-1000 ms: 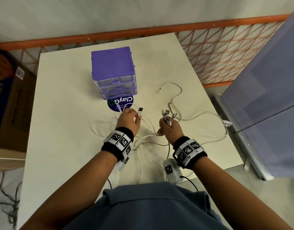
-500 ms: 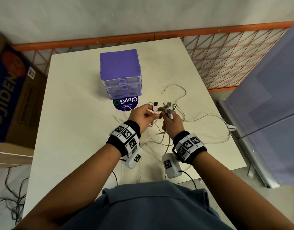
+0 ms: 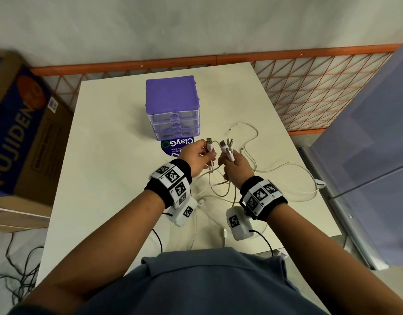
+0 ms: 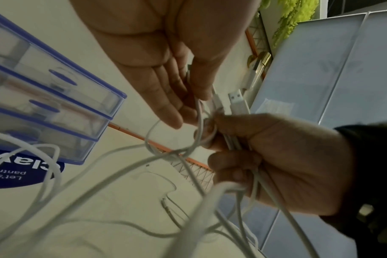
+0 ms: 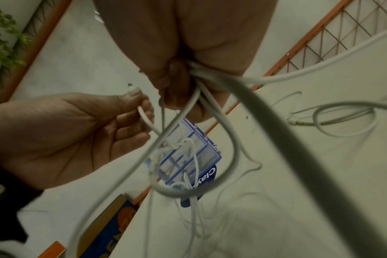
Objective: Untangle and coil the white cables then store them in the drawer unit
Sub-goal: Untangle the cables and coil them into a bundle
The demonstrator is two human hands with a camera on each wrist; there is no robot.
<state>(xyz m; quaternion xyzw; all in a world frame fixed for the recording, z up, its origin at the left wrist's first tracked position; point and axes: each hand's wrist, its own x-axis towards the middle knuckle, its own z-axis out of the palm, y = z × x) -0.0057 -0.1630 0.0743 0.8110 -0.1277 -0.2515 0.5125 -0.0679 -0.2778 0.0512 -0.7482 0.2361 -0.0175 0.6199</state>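
Observation:
Over the cream table (image 3: 109, 160), my left hand (image 3: 206, 154) pinches one white cable just below its USB plug (image 3: 209, 143). My right hand (image 3: 227, 159), almost touching it, grips a bundle of several white cable ends (image 3: 225, 148) that stick up from the fist. From both hands a tangle of white cables (image 3: 221, 187) hangs to the table, and loops (image 3: 284, 176) spread to the right. The right wrist view shows the left thumb and forefinger (image 5: 141, 103) on the cable (image 5: 145, 118). The purple drawer unit (image 3: 172, 103) stands just beyond the hands, its clear drawers (image 4: 55, 97) closed.
A round blue sticker (image 3: 176, 145) lies in front of the drawer unit. An orange mesh fence (image 3: 314, 87) runs behind and to the right of the table. A cardboard box (image 3: 20, 133) stands at the left, a blue-grey cabinet (image 3: 366, 144) at the right, black cords (image 3: 11, 269) on the floor.
My left hand has carried its cable plug rightwards until it nearly meets the right hand. Both hands have lifted a little, drawing the tangle up off the table.

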